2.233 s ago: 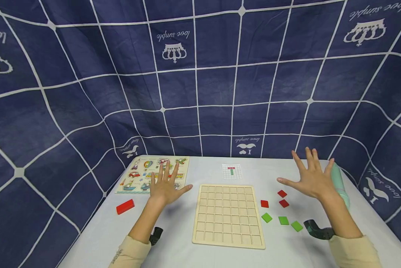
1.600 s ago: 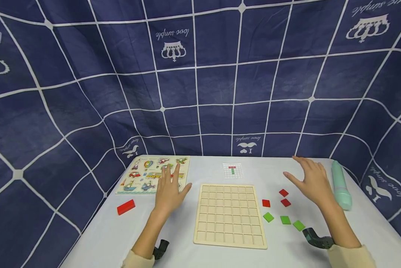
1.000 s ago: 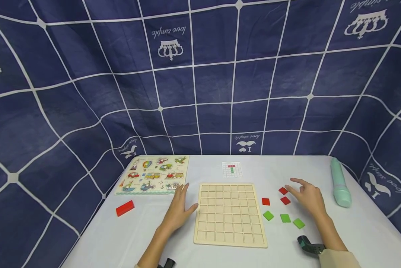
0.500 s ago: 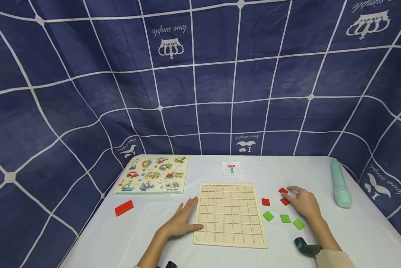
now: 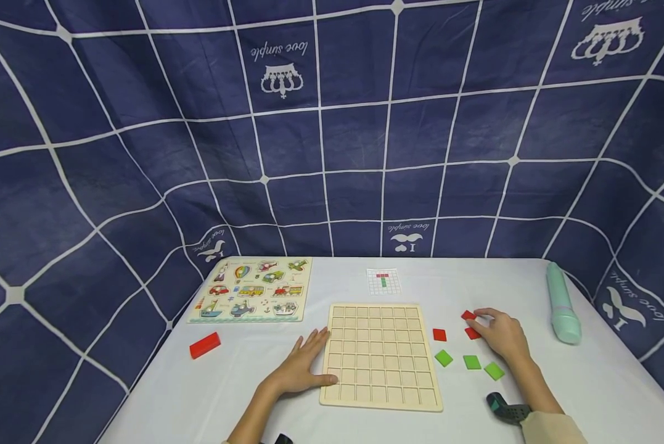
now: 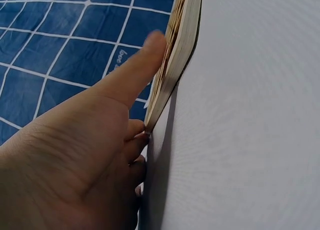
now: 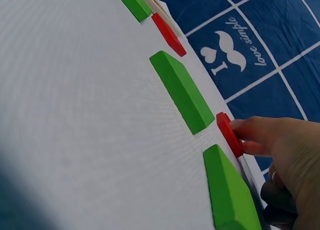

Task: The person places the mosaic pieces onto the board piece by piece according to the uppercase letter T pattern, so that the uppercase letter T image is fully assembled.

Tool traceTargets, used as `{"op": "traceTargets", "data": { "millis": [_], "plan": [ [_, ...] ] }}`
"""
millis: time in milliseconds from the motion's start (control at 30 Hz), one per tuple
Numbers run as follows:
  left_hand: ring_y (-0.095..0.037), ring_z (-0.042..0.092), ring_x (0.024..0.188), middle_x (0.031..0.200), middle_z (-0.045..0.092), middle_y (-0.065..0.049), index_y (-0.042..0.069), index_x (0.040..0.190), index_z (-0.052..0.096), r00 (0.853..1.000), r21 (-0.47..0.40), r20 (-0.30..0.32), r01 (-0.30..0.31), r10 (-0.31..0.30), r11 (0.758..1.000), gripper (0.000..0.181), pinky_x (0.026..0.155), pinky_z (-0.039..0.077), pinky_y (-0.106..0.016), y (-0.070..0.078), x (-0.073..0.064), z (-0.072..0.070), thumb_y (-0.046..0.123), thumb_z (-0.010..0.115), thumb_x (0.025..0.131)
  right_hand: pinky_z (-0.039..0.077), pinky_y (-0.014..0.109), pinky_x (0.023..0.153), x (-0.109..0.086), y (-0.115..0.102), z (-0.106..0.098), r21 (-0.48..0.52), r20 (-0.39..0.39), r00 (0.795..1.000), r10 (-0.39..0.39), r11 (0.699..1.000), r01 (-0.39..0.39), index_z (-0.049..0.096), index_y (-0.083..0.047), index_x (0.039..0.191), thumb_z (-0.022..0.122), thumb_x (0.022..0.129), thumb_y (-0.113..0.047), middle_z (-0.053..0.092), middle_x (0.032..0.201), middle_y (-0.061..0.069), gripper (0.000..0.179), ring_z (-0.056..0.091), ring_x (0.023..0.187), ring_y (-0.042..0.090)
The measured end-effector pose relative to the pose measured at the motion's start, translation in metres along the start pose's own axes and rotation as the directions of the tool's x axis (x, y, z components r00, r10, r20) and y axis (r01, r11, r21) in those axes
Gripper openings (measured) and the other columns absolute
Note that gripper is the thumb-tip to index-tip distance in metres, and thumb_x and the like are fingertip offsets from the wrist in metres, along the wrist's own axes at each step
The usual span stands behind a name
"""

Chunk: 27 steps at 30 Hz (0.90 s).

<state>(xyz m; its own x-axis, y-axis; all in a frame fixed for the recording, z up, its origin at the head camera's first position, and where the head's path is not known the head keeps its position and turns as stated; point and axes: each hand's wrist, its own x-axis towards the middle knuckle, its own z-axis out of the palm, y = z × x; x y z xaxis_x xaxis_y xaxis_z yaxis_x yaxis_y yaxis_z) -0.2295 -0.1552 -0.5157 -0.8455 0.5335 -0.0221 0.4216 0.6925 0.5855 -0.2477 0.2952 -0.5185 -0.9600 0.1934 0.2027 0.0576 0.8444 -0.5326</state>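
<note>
- Both hands lowered since two seconds back, when spread in the air above the table; now down at table level.
- Left hand (image 5: 301, 370) laid flat with fingers straight, pressed along the left edge of the wooden grid board (image 5: 380, 356), seemingly to steady it.
- Right hand (image 5: 500, 336) curled over the two nearer red tiles, fingertips closing on one red tile (image 5: 472, 333); third red tile (image 5: 439, 335) further toward the board, three green tiles (image 5: 470, 362) just nearer the wrist.
- Judged: reach finished, pick-up of a red tile just starting, no tile yet in the board.
- Right wrist view: fingertips (image 7: 250, 132) touching the red tile's (image 7: 229, 134) edge, tile flat on the table (image 7: 75, 115), not lifted; too small to tell from the head view.
- Left wrist view: thumb (image 6: 132, 78) against the board's side (image 6: 180, 55).
- Head view only: pattern card (image 5: 383, 281) beyond the board, picture puzzle (image 5: 252, 289) beyond the left hand, red block (image 5: 205, 345) to its left, mint cylinder (image 5: 561, 304) right of the right hand.
</note>
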Motion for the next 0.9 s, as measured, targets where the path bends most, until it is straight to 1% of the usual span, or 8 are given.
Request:
{"op": "traceTargets", "data": {
  "millis": [133,200,267,367,433,533,667,900],
  "plan": [
    [-0.029,0.010,0.139,0.153,0.014,-0.009,0.007,0.147,0.021,1.000,0.011,-0.001,-0.030,0.030,0.999,0.120,0.111,0.006,-0.048,0.001,0.001,-0.001,0.065,0.074,0.055,0.028,0.029,0.048,0.001,0.001,0.000,0.017,-0.006,1.000,-0.005,1.000,0.005,0.065,0.004,0.106,0.067,0.084,-0.027,0.045,0.052,0.002,0.038,0.038,0.056,0.020],
    [-0.030,0.010,0.139,0.153,0.014,-0.011,0.005,0.146,0.022,0.999,0.022,0.002,-0.050,0.050,0.999,0.124,0.111,0.008,-0.048,0.001,0.002,-0.001,0.065,0.075,0.052,0.028,0.028,0.048,0.001,0.002,0.000,0.026,-0.027,1.000,-0.016,1.000,0.017,0.066,0.004,0.105,0.067,0.084,-0.027,0.047,0.053,0.002,0.037,0.039,0.056,0.019],
    [-0.031,0.010,0.139,0.153,0.014,-0.012,0.003,0.146,0.021,0.998,0.034,0.004,-0.065,0.065,0.997,0.126,0.111,0.009,-0.048,0.001,0.002,-0.001,0.065,0.075,0.051,0.028,0.027,0.047,0.001,0.002,-0.001,0.030,-0.056,0.998,-0.028,0.999,0.029,0.067,0.003,0.104,0.068,0.084,-0.027,0.046,0.051,0.002,0.037,0.038,0.053,0.019],
    [-0.029,0.010,0.139,0.153,0.012,-0.011,0.003,0.146,0.021,0.998,0.044,0.009,-0.056,0.056,0.997,0.126,0.111,0.009,-0.047,0.001,0.002,-0.001,0.065,0.075,0.050,0.026,0.026,0.042,0.001,-0.002,-0.003,0.036,-0.121,0.990,-0.067,0.997,0.072,0.068,0.001,0.102,0.070,0.082,-0.028,0.040,0.048,0.000,0.035,0.034,0.047,0.016],
    [-0.028,0.009,0.139,0.153,0.011,-0.010,0.003,0.146,0.021,0.999,0.045,0.011,-0.044,0.044,0.998,0.127,0.111,0.010,-0.047,0.001,0.002,0.000,0.065,0.075,0.050,0.024,0.026,0.038,0.000,-0.009,-0.004,0.043,-0.150,0.984,-0.099,0.993,0.106,0.068,-0.001,0.102,0.071,0.081,-0.028,0.031,0.046,-0.001,0.034,0.027,0.043,0.015],
    [-0.028,0.010,0.139,0.154,0.010,-0.009,0.004,0.146,0.022,1.000,0.029,0.003,-0.028,0.028,0.999,0.126,0.110,0.013,-0.048,0.003,0.001,0.002,0.066,0.075,0.050,0.023,0.025,0.036,-0.001,-0.025,-0.004,0.053,-0.165,0.974,-0.156,0.985,0.166,0.069,-0.003,0.101,0.074,0.079,-0.026,0.026,0.046,-0.004,0.032,0.023,0.043,0.012],
    [-0.031,0.011,0.139,0.154,0.010,-0.010,0.004,0.146,0.024,1.000,0.016,-0.014,-0.024,0.024,1.000,0.124,0.108,0.020,-0.051,0.004,0.000,0.005,0.066,0.075,0.051,0.021,0.024,0.038,-0.005,-0.051,0.003,0.051,-0.122,0.964,-0.234,0.969,0.242,0.070,-0.006,0.101,0.075,0.077,-0.025,0.023,0.048,-0.006,0.031,0.020,0.045,0.009],
    [-0.035,0.015,0.137,0.153,0.011,-0.010,0.004,0.145,0.027,0.999,0.027,-0.033,-0.013,0.013,1.000,0.122,0.105,0.025,-0.054,0.006,0.000,0.009,0.066,0.075,0.051,0.016,0.019,0.039,-0.018,-0.093,0.029,0.092,0.017,0.937,-0.349,0.934,0.346,0.071,-0.011,0.101,0.074,0.078,-0.029,0.024,0.046,-0.011,0.030,0.017,0.043,0.004]
  ]
}}
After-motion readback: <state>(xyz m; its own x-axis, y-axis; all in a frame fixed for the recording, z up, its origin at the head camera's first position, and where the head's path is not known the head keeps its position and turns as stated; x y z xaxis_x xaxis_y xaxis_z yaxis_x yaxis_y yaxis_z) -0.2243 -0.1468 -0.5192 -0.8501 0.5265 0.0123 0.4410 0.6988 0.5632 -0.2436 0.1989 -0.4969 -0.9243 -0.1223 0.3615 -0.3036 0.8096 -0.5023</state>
